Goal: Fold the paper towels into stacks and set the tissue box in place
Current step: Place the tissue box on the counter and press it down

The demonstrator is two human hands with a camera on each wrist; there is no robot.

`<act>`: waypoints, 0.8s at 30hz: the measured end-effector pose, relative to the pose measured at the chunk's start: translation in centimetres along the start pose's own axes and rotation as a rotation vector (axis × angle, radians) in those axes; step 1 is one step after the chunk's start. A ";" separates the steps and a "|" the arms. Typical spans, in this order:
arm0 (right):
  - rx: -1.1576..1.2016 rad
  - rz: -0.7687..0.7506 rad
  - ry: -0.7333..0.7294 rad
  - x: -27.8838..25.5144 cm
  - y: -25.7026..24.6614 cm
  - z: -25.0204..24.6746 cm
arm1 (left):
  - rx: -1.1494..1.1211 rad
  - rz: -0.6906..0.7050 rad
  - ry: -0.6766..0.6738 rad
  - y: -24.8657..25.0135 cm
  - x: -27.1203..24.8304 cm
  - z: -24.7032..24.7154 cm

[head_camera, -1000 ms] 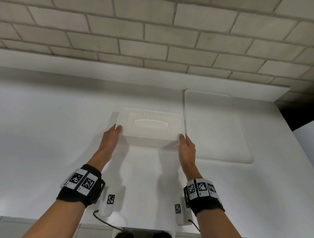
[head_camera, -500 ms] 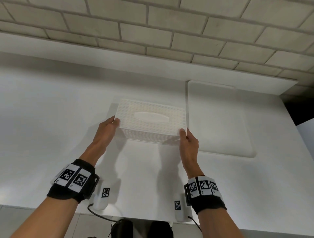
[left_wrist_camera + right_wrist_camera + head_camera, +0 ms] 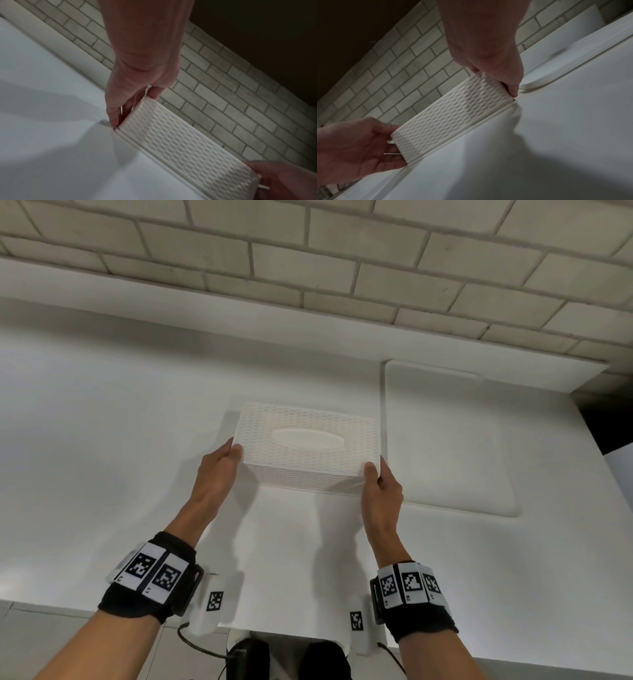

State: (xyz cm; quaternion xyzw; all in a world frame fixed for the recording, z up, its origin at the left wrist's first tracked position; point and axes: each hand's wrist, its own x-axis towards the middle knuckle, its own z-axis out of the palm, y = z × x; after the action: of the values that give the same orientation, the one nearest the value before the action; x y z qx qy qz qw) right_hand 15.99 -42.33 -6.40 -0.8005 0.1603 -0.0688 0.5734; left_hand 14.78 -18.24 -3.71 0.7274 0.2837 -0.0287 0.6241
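Observation:
A white perforated tissue box (image 3: 308, 446) stands on the white counter (image 3: 102, 440), its oval slot facing up. My left hand (image 3: 233, 457) grips its near left corner, thumb on top and fingers down the side. My right hand (image 3: 375, 474) grips the near right corner the same way. In the left wrist view my left hand (image 3: 132, 106) pinches the end of the tissue box (image 3: 180, 142). In the right wrist view my right hand (image 3: 500, 78) holds the other end of the tissue box (image 3: 447, 112). A white paper towel sheet (image 3: 291, 559) lies under the box and reaches the counter's front edge.
A flat white board (image 3: 445, 440) with rounded corners lies just right of the box, almost touching it. A raised ledge (image 3: 205, 313) and a brick wall (image 3: 342, 251) close the back. The counter ends at a dark gap (image 3: 603, 426) on the right.
Both hands stay on the box's near corners. The box has barely shifted beside the board; mainly the head view has tilted and drawn a little closer.

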 end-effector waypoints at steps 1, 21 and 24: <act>-0.001 0.010 0.008 -0.1 0.1 0.1 | 0.001 0.008 -0.010 -0.1 -0.1 0.0; -0.084 0.155 0.006 1.8 -1.3 0.1 | 0.108 -0.162 -0.145 2.1 2.6 -1.1; -0.121 0.124 -0.018 4.1 -2.9 0.4 | 0.162 -0.131 -0.156 3.8 4.3 -0.7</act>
State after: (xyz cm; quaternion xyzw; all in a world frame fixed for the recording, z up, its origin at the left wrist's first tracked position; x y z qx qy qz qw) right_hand 20.47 -42.53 -4.13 -0.8228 0.2083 -0.0164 0.5285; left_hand 19.91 -16.14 -1.84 0.7509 0.2780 -0.1487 0.5803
